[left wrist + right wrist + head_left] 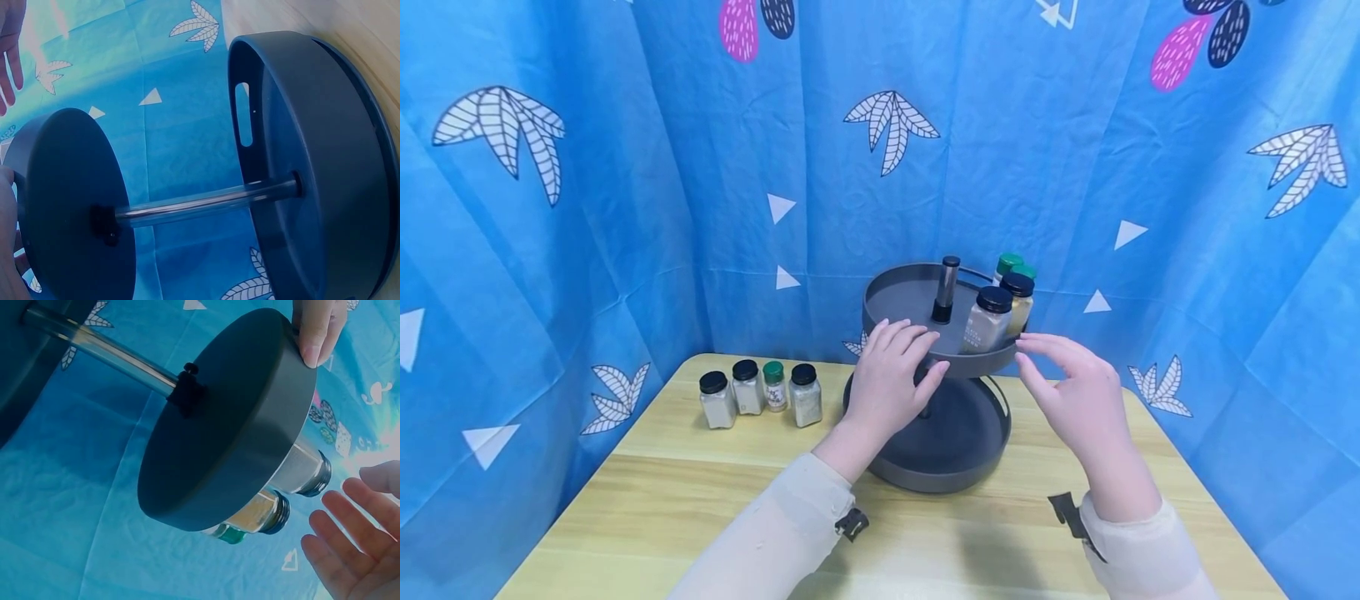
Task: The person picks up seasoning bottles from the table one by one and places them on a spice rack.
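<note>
A dark grey two-tier turntable (pixel 898 292) stands on the table, with a metal post (pixel 206 206) joining its tiers. My left hand (pixel 887 375) grips the upper tier's near left rim, fingers over the edge and thumb on the outer wall. Several spice jars crowd that tier's right side: a black-capped jar of pale powder (pixel 985 323) in front, a yellowish one (pixel 1021 304) behind it, and green caps (pixel 1009 263) farther back, partly hidden. Beside them on the right, my right hand (pixel 1078 392) is held with fingers extended, apart from the jars in the right wrist view.
The lower tier (pixel 940 482) sits beneath with a low wall and a cut-out handle. Left of it, a row of several spice jars (pixel 806 402) stands on the wooden table (pixel 647 517), one green-capped. A blue patterned curtain (pixel 737 208) encloses the table behind and at both sides.
</note>
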A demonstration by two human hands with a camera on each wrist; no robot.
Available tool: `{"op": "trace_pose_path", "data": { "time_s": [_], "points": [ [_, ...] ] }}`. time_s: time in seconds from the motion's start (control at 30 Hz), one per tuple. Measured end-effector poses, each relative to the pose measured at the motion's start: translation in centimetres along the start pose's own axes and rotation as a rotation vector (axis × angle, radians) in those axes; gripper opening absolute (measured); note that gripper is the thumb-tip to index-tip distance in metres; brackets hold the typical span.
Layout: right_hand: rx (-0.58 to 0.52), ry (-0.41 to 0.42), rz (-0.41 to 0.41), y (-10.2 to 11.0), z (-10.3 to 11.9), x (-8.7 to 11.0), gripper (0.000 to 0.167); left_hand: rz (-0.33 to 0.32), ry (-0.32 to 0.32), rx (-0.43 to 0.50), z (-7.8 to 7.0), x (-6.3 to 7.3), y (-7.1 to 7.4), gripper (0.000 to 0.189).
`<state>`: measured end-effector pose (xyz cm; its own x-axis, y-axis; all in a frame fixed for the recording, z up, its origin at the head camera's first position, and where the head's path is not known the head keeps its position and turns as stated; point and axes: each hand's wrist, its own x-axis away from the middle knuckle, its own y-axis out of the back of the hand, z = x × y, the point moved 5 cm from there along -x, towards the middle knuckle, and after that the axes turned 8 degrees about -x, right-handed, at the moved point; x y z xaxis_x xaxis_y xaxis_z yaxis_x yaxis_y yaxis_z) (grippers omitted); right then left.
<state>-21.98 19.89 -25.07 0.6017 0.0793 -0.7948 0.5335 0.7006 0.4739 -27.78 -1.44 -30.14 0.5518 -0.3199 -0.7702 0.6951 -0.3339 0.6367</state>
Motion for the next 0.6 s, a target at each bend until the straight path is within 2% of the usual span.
{"op": "trace_pose_path", "data": {
  "time_s": [0.6],
  "points": [
    [0.011, -0.09, 0.199, -1.7, -1.5, 2.3, 0.021, -0.009, 0.004, 0.007, 0.0, 0.0, -0.2, 0.042]
  ]
}}
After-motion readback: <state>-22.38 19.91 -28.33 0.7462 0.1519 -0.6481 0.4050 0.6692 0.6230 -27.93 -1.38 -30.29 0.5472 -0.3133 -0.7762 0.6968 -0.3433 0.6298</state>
